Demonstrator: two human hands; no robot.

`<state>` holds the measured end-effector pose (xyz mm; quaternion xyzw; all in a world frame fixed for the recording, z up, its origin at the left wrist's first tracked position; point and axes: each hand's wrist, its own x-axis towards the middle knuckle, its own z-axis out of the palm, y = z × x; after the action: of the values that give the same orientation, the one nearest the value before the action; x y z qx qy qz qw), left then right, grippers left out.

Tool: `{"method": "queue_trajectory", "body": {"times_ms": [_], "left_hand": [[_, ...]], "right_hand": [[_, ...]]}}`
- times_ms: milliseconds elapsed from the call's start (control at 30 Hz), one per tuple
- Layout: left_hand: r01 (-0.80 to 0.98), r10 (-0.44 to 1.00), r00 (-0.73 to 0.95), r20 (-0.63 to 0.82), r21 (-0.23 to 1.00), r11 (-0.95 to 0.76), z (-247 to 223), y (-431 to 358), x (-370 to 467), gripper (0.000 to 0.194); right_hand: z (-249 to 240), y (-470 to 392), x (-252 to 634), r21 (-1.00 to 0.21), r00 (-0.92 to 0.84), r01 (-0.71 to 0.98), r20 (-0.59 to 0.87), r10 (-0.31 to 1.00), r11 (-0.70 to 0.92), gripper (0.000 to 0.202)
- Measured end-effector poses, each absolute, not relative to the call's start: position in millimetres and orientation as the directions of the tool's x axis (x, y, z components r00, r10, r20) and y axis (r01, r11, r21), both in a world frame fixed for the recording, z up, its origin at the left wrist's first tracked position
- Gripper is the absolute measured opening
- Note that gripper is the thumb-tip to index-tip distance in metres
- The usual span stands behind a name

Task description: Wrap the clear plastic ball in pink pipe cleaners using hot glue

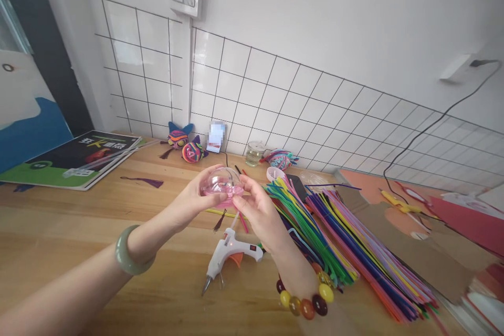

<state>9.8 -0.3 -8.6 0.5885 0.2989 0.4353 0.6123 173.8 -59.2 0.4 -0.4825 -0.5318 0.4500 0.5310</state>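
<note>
A clear plastic dome with a pink rim (224,181) is held up between my two hands, above the middle of the wooden table. My left hand (200,191) grips it from the left, thumb across the pink front edge. On the other side, the fingers and thumb of my right hand (252,199) pinch the rim. Just below lies a white hot glue gun (232,252) with its metal nozzle pointing down-left and an orange trigger. A glue stick (235,219) sticks out of its back end. A dark tassel (220,220) lies close by.
Bundles of coloured pipe cleaners (366,252) fill the right side. Behind stand striped fish-like crafts (192,151), a phone (216,136) and a glass jar (255,153). Books (71,160) and a purple tassel (145,182) lie left. Brown cardboard (394,236) and a yellow-handled tool (399,202) are far right.
</note>
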Motion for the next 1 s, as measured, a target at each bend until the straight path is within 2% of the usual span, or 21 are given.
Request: {"method": "queue_trajectory", "body": {"times_ms": [767,867,1000], "left_hand": [[-0.159,0.877,0.431,0.211,0.975,-0.157,-7.8,0.0,9.3,0.085],[-0.184,0.866,0.431,0.255,0.964,-0.192,-9.0,0.6,10.0,0.083],[-0.175,0.865,0.443,0.237,0.969,-0.175,-7.3,-0.7,9.4,0.082]], "right_hand": [[-0.3,-58.1,174.3,-0.987,-0.031,-0.008,0.164,0.986,0.163,0.059],[-3.1,-56.5,172.8,-0.982,-0.009,0.009,0.191,0.982,0.191,0.056],[-3.9,-56.9,172.0,-0.975,-0.009,0.043,0.22,0.975,0.22,0.051]]}}
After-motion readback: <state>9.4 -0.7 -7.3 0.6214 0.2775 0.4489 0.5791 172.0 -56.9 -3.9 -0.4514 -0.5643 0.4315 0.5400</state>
